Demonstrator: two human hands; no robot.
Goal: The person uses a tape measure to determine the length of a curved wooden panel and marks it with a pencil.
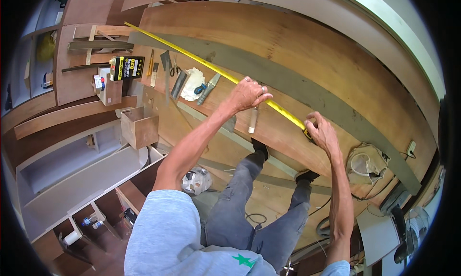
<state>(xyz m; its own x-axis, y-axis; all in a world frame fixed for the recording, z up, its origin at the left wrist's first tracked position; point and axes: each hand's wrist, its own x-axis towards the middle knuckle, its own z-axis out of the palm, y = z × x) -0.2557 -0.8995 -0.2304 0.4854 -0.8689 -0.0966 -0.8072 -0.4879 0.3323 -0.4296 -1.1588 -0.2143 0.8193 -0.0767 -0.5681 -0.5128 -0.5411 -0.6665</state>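
A yellow measuring tape blade (206, 63) stretches diagonally over a wooden board (288, 40) and a long grey-green strip (336, 105). My left hand (249, 94) is closed over the blade partway along, fingers wrapped round it. At the blade's near right end, my right hand (322, 132) grips the dark tape measure case (309, 134), which its fingers partly hide. The blade's far end reaches past the strip's left end. Just below my left hand lies a pale cylindrical stick (253, 121).
Left along the board are scissors (174, 69), a white cloth (194, 80), a blue-handled tool (200, 88) and a black-and-yellow tin (127, 68). An open wooden box (139, 128) stands nearer. On the right lie a beige bag-like item (367, 163) and a cabled socket (411, 147).
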